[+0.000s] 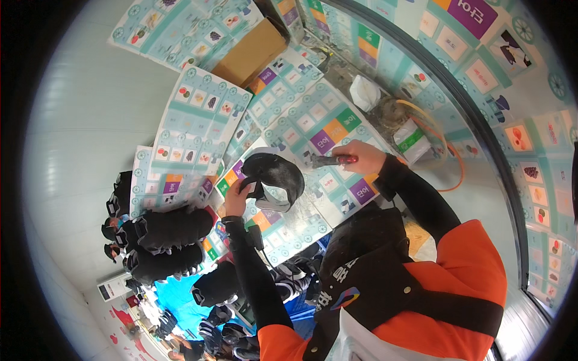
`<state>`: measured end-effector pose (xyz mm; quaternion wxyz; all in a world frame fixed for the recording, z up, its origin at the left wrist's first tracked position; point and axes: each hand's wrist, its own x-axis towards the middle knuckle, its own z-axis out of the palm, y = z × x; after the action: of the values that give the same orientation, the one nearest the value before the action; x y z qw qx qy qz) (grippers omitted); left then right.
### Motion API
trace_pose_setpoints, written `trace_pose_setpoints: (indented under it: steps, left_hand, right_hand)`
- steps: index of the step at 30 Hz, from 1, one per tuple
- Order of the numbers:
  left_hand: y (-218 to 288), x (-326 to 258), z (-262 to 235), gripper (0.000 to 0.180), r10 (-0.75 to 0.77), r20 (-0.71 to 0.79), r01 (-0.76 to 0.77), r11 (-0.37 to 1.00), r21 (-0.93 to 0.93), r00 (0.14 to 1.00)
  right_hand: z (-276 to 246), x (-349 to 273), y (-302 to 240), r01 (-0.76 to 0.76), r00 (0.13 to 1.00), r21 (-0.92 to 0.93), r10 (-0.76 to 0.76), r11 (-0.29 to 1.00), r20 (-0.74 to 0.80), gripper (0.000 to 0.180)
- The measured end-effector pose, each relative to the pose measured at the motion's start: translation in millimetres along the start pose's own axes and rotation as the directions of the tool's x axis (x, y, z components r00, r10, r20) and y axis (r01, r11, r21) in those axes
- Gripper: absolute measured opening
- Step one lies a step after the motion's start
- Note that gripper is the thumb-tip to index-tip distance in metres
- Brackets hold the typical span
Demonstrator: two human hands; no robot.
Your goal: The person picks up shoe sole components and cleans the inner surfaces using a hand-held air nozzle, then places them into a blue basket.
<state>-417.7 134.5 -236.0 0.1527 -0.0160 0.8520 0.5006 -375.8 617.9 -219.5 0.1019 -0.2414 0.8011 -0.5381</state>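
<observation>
My left hand grips the near left edge of a black, curved, visor-like piece, its fingers closed round a narrow part. The piece stands in a loop over the patterned tabletop, and a pale lining shows on its lower inside. To its right, my right hand is closed round the red handle of a tool. A flat grey head on that tool points left toward the black piece, with a small gap between them. Whether the head is bristle or blade is too small to tell.
Stacked black items stand left of the table, with a blue surface below them. A cardboard piece leans at the far side. White bundles, an orange hose and a dark-framed partition are on the right.
</observation>
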Motion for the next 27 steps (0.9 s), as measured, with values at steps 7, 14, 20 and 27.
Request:
trace_pose_setpoints:
  steps: [7,14,20,27]
  left_hand:
    - [-6,-25,-11,0.024,-0.042,-0.094,0.048,0.997,0.061,0.995]
    - [-14,-120,52,0.036,-0.173,-0.23,0.249,0.897,0.366,0.958]
    - [-133,-368,-37,0.042,-0.1,-0.497,0.409,0.716,0.566,0.862]
    - [49,-544,-179,0.035,0.139,-0.895,0.005,0.988,0.151,-0.424]
  right_hand:
    - [14,8,7,-0.114,0.966,0.039,0.102,0.993,0.24,0.033]
    - [53,-10,135,-0.173,0.966,-0.375,0.083,0.911,-0.244,0.041]
    - [99,39,128,-0.359,0.823,-0.703,0.563,0.614,0.072,0.075]
    - [80,65,64,-0.299,0.897,-0.72,0.441,0.626,0.011,0.044]
